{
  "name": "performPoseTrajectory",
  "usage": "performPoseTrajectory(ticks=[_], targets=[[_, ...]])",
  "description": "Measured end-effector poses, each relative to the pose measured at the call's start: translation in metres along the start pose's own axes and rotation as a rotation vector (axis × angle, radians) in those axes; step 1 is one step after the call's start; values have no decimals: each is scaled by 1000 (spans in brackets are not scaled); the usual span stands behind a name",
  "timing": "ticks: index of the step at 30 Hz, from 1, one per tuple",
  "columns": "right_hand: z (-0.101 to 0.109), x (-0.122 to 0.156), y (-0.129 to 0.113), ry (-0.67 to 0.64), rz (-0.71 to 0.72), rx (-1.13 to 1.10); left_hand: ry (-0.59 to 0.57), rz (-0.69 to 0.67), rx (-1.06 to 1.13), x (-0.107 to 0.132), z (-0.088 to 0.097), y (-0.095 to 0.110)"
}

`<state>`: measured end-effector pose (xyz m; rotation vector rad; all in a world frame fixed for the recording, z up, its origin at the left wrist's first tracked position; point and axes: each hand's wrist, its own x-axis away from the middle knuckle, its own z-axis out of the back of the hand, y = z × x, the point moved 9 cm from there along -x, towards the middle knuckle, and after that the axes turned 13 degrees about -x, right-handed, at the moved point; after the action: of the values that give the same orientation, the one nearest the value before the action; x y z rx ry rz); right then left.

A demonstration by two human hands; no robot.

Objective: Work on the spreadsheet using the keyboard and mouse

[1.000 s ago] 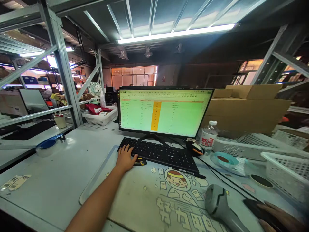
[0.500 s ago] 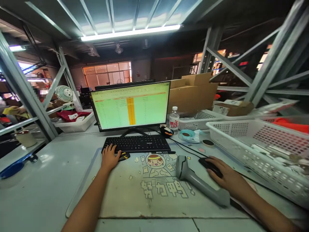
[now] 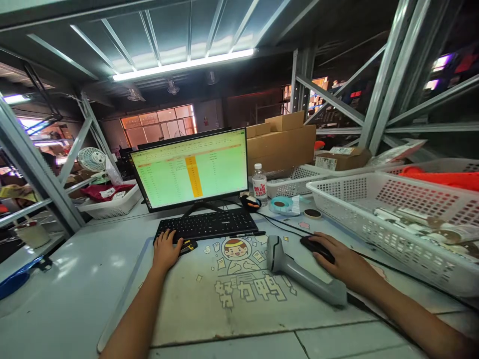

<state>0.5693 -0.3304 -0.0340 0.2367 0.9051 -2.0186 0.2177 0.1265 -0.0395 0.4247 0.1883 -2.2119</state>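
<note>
While the left hand (image 3: 165, 249) lies flat with fingers spread on the left end of the black computer keyboard (image 3: 207, 225), the right hand (image 3: 342, 262) is cupped over the black computer mouse (image 3: 316, 247) and holds it lightly on the pale grey surface (image 3: 71, 279). The grey handheld barcode scanner (image 3: 303, 273) lies on the printed desk mat (image 3: 232, 299), just beside the right hand. I think a wide sweep of the mouse to the left could knock the scanner, and a sweep to the right could meet the white perforated plastic basket (image 3: 374, 234), which stands near. The mouse cable runs back toward the clear plastic water bottle (image 3: 259, 184), so a hard pull may tip it. There is open room on the left part of the surface, beside the left forearm.
</note>
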Motion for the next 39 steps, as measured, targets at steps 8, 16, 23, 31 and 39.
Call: performPoseTrajectory(ticks=[8,16,23,31,39], targets=[[-3,-1,10,14,55,16,35,2,26,1,-3,0],[-2,-2,7,10,64,9,27,20,30,3,1,1],[-4,-4,9,-8,69,22,1,17,43,3,3,2],[-4,-3,14,-16,36,36,-54,34,60,5,4,3],[-5,-6,18,-11,69,33,-59,33,72,5,4,3]])
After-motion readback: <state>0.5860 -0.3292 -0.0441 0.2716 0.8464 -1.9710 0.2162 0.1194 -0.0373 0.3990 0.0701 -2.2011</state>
